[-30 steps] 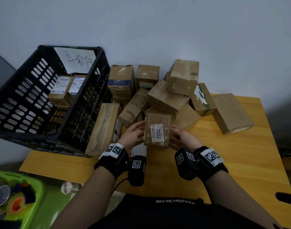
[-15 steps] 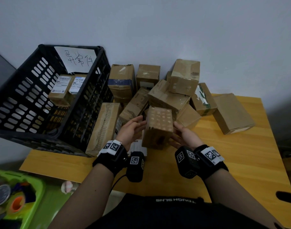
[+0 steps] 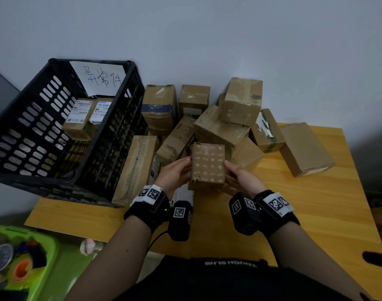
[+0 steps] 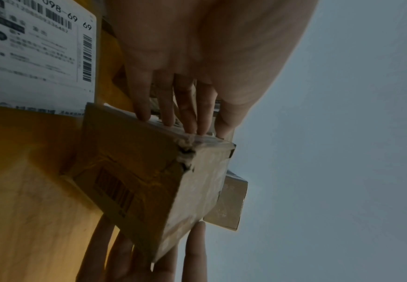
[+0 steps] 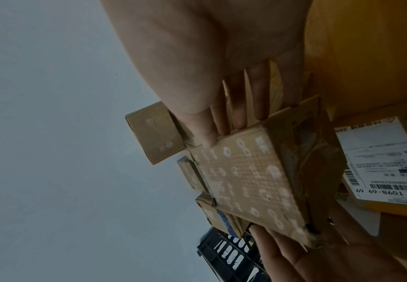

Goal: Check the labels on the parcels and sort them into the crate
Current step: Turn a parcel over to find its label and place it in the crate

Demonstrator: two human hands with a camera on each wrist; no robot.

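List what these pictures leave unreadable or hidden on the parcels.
- Held parcel: head view shows only its patterned face; any label is turned away.
- Labels on the parcels in the crate: too small in the head view.
- Flat parcel's label: blurred, cut by the left wrist view's edge.

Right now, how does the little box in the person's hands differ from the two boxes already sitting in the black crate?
The held parcel is up in the air between the left hand and right hand; the two crated parcels rest inside the black crate. The held parcel's upturned face shows small white printed symbols; the crated parcels show white shipping labels facing up. All are brown cardboard.
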